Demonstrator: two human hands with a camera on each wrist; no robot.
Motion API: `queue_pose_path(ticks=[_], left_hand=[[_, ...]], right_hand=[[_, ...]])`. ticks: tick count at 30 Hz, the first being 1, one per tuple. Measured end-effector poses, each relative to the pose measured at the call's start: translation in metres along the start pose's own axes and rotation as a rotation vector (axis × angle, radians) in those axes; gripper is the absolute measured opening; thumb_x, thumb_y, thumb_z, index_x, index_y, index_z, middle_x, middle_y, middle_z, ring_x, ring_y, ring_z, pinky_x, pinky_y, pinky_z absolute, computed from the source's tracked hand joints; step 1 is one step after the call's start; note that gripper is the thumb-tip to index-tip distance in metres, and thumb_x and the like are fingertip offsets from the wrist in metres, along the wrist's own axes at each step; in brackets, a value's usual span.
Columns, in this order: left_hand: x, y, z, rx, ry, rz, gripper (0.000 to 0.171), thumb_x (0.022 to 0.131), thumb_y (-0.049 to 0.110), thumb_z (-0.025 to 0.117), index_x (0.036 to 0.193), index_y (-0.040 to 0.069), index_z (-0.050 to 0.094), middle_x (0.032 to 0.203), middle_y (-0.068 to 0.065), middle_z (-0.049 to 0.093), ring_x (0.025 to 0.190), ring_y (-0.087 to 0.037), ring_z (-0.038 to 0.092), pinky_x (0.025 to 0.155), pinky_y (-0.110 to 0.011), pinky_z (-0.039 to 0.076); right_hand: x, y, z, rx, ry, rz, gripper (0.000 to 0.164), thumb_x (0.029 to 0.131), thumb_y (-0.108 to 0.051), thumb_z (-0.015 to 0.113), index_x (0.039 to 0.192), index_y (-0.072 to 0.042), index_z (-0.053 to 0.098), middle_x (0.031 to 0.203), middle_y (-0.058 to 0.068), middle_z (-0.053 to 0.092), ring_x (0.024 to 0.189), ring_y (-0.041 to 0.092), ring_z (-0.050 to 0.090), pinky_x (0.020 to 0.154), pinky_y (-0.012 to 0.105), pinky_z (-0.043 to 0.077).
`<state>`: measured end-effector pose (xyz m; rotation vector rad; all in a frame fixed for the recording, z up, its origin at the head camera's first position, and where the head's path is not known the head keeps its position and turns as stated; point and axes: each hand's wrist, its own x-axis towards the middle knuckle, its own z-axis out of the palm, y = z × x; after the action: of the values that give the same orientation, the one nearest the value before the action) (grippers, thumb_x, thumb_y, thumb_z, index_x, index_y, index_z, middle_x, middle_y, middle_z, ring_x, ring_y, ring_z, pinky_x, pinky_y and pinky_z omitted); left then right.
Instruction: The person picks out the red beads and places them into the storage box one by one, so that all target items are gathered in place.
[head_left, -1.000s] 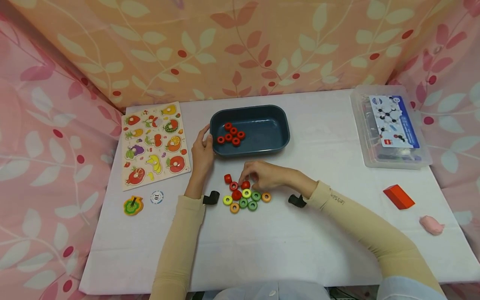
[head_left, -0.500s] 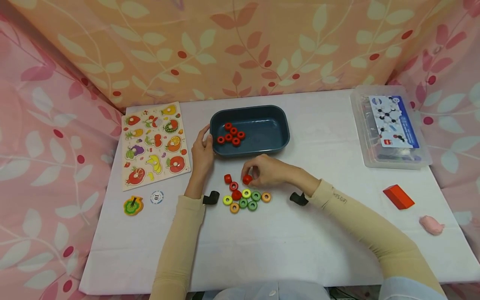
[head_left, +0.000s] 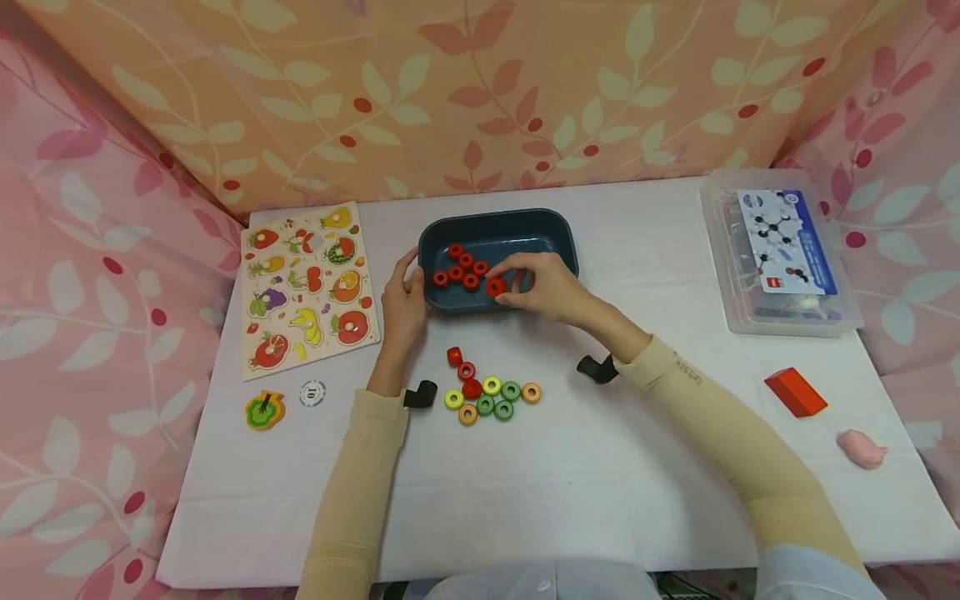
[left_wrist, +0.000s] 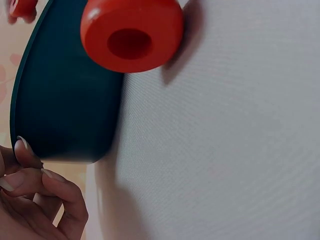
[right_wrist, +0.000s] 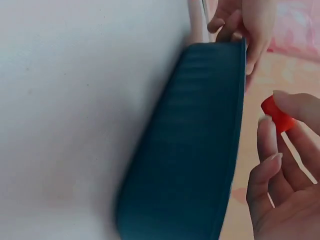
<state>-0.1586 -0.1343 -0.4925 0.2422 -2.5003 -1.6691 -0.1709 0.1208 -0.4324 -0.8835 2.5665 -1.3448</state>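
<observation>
A dark blue rectangular tray (head_left: 536, 242) stands at the back middle of the table, with several red beads (head_left: 456, 272) in its left part. My left hand (head_left: 405, 312) holds the tray's left end, fingers at the rim. Over the tray's front side, my right hand (head_left: 551, 287) pinches a red bead (head_left: 496, 287) between thumb and fingertips; the right wrist view shows this red bead (right_wrist: 278, 114) above the rim level. In front of the tray lie a few red beads (head_left: 472, 389), with yellow, green (head_left: 503, 417) and orange ring beads beside them.
A fruit puzzle board (head_left: 307, 292) lies left of the tray, with a tree-shaped piece (head_left: 265, 410) and a round token (head_left: 312, 393) in front. On the right are a clear plastic case (head_left: 780, 250), a red block (head_left: 797, 392) and a pink pig-like figure (head_left: 862, 448).
My right hand has lifted a red bead from the group on the table and carried it forward over the tray. The left hand has stayed at the tray's left end.
</observation>
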Motion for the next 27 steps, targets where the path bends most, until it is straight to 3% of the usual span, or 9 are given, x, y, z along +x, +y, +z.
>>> queue_pose_path(ticks=[6,13,19,27], left_hand=[[0.001,-0.001,0.000,0.015,0.004,0.006,0.040,0.107,0.030,0.046,0.147,0.034,0.049,0.063,-0.002,0.053,0.053,-0.016,0.051,0.050,-0.026,0.040],[0.001,0.001,0.000,0.011,0.007,0.014,0.040,0.108,0.030,0.045,0.147,0.032,0.049,0.063,-0.003,0.051,0.054,-0.016,0.051,0.051,-0.026,0.041],[0.001,0.002,0.000,0.003,0.011,0.016,0.040,0.107,0.027,0.046,0.147,0.032,0.049,0.063,-0.004,0.052,0.053,-0.017,0.050,0.051,-0.026,0.040],[-0.001,0.002,0.000,0.015,0.001,0.006,0.040,0.108,0.031,0.044,0.148,0.032,0.048,0.065,-0.007,0.052,0.053,-0.016,0.049,0.051,-0.026,0.039]], right_hand=[[0.012,0.014,0.002,-0.053,0.011,0.074,0.031,0.083,-0.018,0.083,0.112,-0.013,0.075,0.103,0.008,0.065,0.083,0.019,0.057,0.072,0.033,0.046],[0.026,0.030,0.008,-0.097,-0.022,0.152,0.030,0.084,-0.020,0.083,0.112,-0.013,0.075,0.092,0.005,0.062,0.079,0.019,0.055,0.070,0.031,0.045],[0.036,0.035,0.014,-0.122,-0.098,0.203,0.030,0.086,-0.022,0.081,0.113,-0.012,0.075,0.094,0.005,0.062,0.080,0.020,0.054,0.068,0.032,0.043],[0.046,0.038,0.020,-0.112,-0.127,0.288,0.026,0.087,-0.018,0.080,0.111,-0.010,0.074,0.089,0.006,0.064,0.081,0.020,0.057,0.074,0.033,0.044]])
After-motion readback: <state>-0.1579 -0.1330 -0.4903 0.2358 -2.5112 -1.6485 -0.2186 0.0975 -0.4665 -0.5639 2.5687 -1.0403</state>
